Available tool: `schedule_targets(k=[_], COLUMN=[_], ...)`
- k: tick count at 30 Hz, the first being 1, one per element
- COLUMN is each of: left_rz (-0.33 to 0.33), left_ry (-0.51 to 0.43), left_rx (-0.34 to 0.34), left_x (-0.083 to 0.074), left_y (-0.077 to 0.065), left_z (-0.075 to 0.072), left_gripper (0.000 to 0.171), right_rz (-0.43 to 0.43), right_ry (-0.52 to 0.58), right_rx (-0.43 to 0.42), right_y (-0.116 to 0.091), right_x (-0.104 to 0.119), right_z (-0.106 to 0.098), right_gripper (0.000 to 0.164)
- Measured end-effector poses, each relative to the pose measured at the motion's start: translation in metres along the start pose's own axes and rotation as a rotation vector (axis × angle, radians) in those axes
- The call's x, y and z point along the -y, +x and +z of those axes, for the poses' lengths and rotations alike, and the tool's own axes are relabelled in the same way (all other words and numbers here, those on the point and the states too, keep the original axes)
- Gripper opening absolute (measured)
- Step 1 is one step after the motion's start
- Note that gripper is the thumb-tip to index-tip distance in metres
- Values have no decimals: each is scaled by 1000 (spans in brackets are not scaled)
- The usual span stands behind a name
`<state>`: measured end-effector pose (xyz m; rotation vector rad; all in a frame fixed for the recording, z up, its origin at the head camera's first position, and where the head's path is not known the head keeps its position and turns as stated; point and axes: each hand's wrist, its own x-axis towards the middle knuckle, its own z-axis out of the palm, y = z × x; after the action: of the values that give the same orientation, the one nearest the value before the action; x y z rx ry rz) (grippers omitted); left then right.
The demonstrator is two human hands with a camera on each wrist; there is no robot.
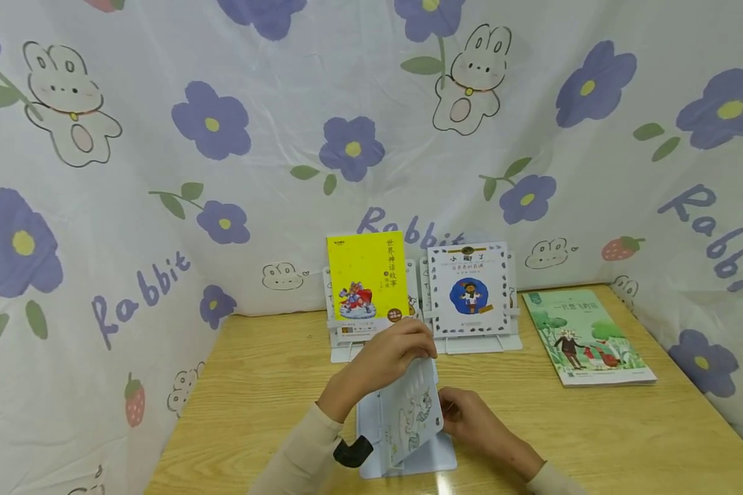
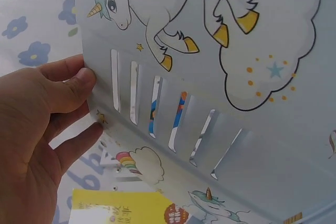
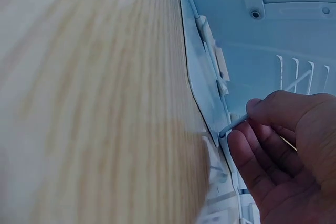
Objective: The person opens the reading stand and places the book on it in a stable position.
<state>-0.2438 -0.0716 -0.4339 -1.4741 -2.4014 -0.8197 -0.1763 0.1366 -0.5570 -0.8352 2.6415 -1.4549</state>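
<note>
A white book stand (image 1: pixel 411 412) with unicorn drawings stands on the table, its slotted panel tilted up from a flat base (image 1: pixel 436 457). My left hand (image 1: pixel 386 354) holds the panel's upper edge; in the left wrist view, thumb and fingers of the left hand (image 2: pixel 50 114) pinch that edge beside the slots. Behind the panel is my right hand (image 1: pixel 473 423). The right wrist view shows that right hand (image 3: pixel 289 145) pinching a thin wire support rod (image 3: pixel 234 125) between thumb and finger, the rod's end near the base.
Behind stand a yellow book (image 1: pixel 367 275) and a white book (image 1: pixel 469 292), each on its own white stand. A green book (image 1: pixel 588 337) lies flat on the wooden table (image 1: pixel 272 385) at the right. A patterned curtain (image 1: pixel 272 151) hangs around the table.
</note>
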Motion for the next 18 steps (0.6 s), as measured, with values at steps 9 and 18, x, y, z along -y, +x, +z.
schedule_targets(k=[9,18], left_rz=[4,-8], left_ry=[-12,-22], left_rx=[4,7], left_x=[2,3], left_y=[0,-1], left_z=[2,3], left_gripper=[14,13], right_rz=[-27,-25], right_ry=[-20,-42], right_rx=[3,15], right_y=[-1,-2], right_x=[-2,-1], right_z=[1,1], right_gripper=[22,25])
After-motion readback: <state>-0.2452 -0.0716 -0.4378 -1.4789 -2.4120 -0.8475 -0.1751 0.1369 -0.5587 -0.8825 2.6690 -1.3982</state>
